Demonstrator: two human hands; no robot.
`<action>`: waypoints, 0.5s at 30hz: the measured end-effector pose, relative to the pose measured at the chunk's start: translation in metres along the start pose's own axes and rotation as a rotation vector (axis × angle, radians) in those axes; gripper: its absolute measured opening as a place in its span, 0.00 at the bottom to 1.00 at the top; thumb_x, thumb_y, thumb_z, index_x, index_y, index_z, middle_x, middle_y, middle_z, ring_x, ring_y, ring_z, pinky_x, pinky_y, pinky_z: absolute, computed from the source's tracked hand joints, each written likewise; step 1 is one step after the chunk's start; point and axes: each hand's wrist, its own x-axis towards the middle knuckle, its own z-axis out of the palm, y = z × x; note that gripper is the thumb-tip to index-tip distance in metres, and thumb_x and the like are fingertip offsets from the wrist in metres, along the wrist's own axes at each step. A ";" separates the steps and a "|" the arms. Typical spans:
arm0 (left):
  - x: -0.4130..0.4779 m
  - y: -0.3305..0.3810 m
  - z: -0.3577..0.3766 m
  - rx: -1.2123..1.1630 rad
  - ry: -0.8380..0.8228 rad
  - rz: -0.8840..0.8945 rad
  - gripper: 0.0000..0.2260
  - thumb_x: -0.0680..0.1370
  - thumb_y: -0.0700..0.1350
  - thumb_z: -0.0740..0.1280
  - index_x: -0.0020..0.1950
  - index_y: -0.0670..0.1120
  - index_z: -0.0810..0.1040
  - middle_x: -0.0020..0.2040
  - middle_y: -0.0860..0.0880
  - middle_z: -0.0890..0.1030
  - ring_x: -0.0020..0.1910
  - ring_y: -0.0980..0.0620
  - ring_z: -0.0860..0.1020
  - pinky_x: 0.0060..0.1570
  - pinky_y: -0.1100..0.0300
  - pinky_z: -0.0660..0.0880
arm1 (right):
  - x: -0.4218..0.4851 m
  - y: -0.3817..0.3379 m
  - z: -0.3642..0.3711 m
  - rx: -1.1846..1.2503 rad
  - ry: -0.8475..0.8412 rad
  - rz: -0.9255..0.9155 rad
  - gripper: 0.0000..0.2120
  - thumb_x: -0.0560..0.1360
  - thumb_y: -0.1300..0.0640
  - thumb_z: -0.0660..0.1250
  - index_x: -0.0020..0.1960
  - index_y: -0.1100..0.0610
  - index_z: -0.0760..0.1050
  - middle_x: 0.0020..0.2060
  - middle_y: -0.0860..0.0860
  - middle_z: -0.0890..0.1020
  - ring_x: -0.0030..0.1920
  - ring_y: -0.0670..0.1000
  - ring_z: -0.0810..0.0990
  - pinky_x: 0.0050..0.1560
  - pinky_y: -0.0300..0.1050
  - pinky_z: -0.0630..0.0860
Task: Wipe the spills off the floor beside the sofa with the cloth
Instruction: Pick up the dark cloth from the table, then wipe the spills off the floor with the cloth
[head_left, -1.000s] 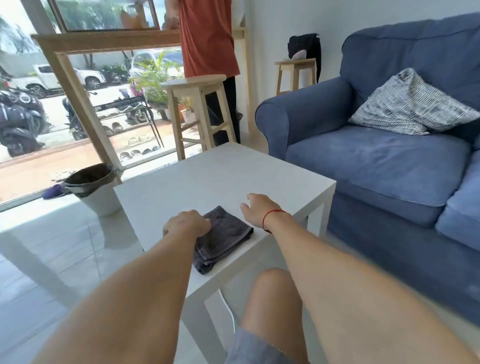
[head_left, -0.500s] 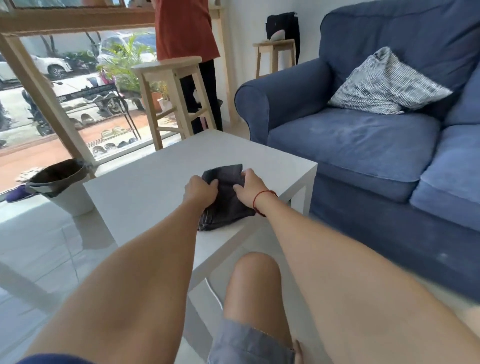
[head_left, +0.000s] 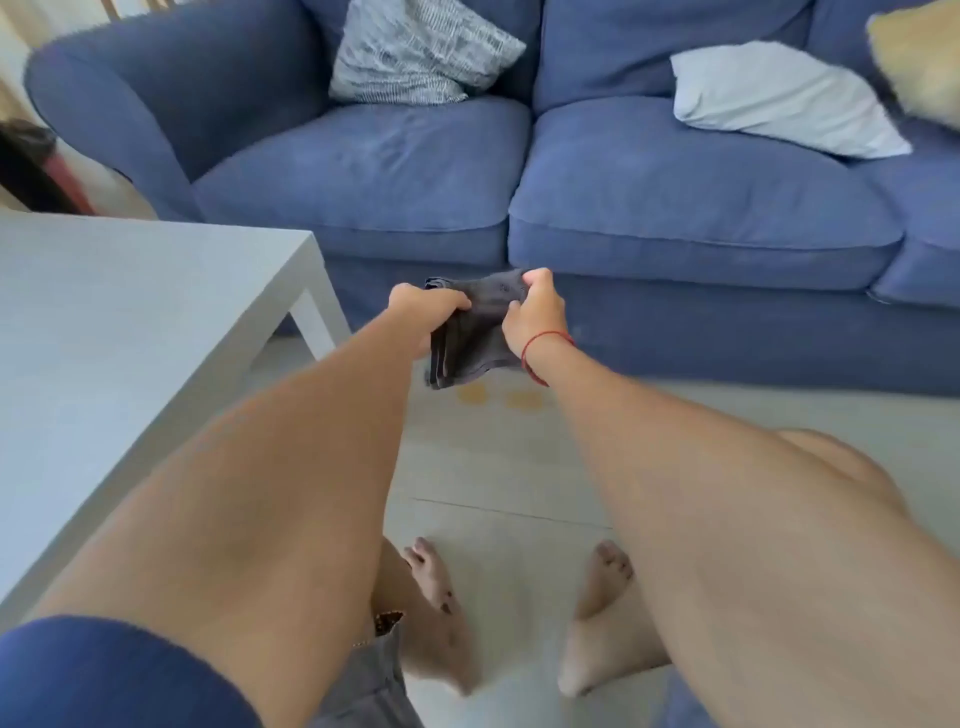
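Observation:
A folded dark grey cloth (head_left: 475, 332) hangs in the air in front of the blue sofa (head_left: 649, 208). My left hand (head_left: 428, 306) grips its upper left edge and my right hand (head_left: 535, 317), with a red string on the wrist, grips its upper right edge. Just below the cloth, two small yellow-orange spills (head_left: 498, 397) lie on the pale tiled floor (head_left: 498, 467) close to the sofa's base. The cloth's lower edge hides part of the left spill.
A white low table (head_left: 130, 312) stands to my left, its corner leg near the sofa. A patterned cushion (head_left: 421, 52) and a pale cushion (head_left: 779, 98) lie on the sofa. My bare feet (head_left: 519, 613) rest on the tiles below.
Both hands lifted the cloth off the table and carried it right, over the floor by the sofa. My view swung right and down, so the spills came into sight.

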 end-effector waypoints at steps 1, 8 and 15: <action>0.002 -0.011 0.017 0.020 -0.023 -0.030 0.18 0.71 0.40 0.75 0.54 0.41 0.70 0.44 0.45 0.77 0.48 0.46 0.79 0.54 0.53 0.79 | 0.004 0.017 -0.006 -0.008 0.022 0.037 0.15 0.78 0.66 0.56 0.64 0.61 0.66 0.62 0.59 0.73 0.59 0.59 0.75 0.57 0.46 0.70; 0.042 -0.091 0.088 0.228 -0.095 -0.008 0.16 0.78 0.40 0.61 0.66 0.42 0.68 0.55 0.43 0.74 0.55 0.42 0.75 0.59 0.53 0.73 | 0.031 0.103 0.009 -0.068 -0.014 0.190 0.13 0.78 0.66 0.58 0.62 0.62 0.67 0.60 0.60 0.75 0.59 0.60 0.75 0.59 0.46 0.70; 0.099 -0.167 0.107 0.324 -0.089 -0.132 0.16 0.82 0.41 0.58 0.69 0.44 0.63 0.64 0.39 0.73 0.63 0.38 0.73 0.65 0.44 0.71 | 0.060 0.175 0.069 -0.111 -0.141 0.319 0.15 0.80 0.64 0.56 0.66 0.60 0.64 0.62 0.60 0.75 0.61 0.61 0.75 0.60 0.49 0.71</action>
